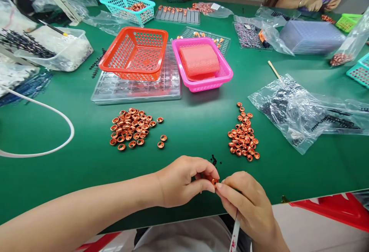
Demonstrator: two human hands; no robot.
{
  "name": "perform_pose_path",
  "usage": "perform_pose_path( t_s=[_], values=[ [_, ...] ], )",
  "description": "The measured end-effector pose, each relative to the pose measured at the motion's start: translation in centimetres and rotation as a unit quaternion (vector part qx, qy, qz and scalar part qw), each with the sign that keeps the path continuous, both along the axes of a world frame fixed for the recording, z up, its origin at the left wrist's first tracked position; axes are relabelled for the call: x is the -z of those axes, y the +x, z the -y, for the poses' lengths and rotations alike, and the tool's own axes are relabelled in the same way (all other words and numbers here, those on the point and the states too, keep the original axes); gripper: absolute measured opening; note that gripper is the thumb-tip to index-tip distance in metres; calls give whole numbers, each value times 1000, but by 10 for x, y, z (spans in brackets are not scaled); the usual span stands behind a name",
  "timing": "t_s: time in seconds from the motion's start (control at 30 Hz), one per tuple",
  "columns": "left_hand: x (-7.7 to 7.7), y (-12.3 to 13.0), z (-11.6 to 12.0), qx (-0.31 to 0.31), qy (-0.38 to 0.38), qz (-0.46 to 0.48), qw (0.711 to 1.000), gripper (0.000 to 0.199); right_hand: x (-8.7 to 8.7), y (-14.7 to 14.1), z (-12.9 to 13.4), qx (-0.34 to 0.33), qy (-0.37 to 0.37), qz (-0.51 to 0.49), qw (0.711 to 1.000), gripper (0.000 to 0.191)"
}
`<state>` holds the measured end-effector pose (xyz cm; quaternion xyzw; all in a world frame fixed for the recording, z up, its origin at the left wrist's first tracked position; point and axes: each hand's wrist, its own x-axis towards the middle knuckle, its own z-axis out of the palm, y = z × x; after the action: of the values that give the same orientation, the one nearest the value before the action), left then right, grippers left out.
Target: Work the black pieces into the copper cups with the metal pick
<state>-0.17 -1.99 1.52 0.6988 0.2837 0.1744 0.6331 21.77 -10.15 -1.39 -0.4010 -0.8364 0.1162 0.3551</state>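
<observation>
Near the table's front edge, my left hand [183, 183] pinches a small copper-coloured cup-shaped ring [214, 182] between thumb and fingers. My right hand [249, 202] meets it from the right, its thumb and index fingertips touching or nearly touching the ring. A thin, flat white tool [235, 233] sticks out below my right palm; its tip is hidden by the fingers. Just beyond my hands lie tiny black pieces [213, 160]. One pile of copper-coloured rings [131, 127] sits to the left, another pile of rings [243, 138] to the right.
Behind the piles stand an orange basket [106, 65] on clear plastic trays [135, 94] and a pink basket [201, 87] holding foam. Plastic bags of black parts [291, 110] lie right. A white cable loop [71, 129] is at left. Two people work across the table.
</observation>
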Motion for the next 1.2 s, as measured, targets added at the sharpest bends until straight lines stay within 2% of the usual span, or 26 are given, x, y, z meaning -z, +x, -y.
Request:
perform_pose_path(
  t_s=[0.13, 0.27, 0.57, 0.87, 1.1, 1.2],
  values=[
    [3, -1, 4, 11, 116, 9, 993, 8, 1, 0, 0, -9, 18, 22, 1000, 24],
    [5, -1, 6, 10, 170, 19, 985, 9, 2, 1, 2, -18, 10, 30, 999, 26],
    [7, 0, 8, 9, 203, 28, 979, 11, 8, 7, 6, -47, 3, 34, 998, 37],
    [13, -1, 12, 28, 208, 20, 978, 13, 5, 0, 1, -63, -33, 37, 997, 26],
    [2, -3, 5, 45, 261, -33, 964, 12, 3, -3, -4, -25, 29, 65, 997, 18],
    [-3, -12, 4, 45, 329, -101, 938, 14, 7, -1, -4, -9, 45, 42, 998, 20]
  ],
)
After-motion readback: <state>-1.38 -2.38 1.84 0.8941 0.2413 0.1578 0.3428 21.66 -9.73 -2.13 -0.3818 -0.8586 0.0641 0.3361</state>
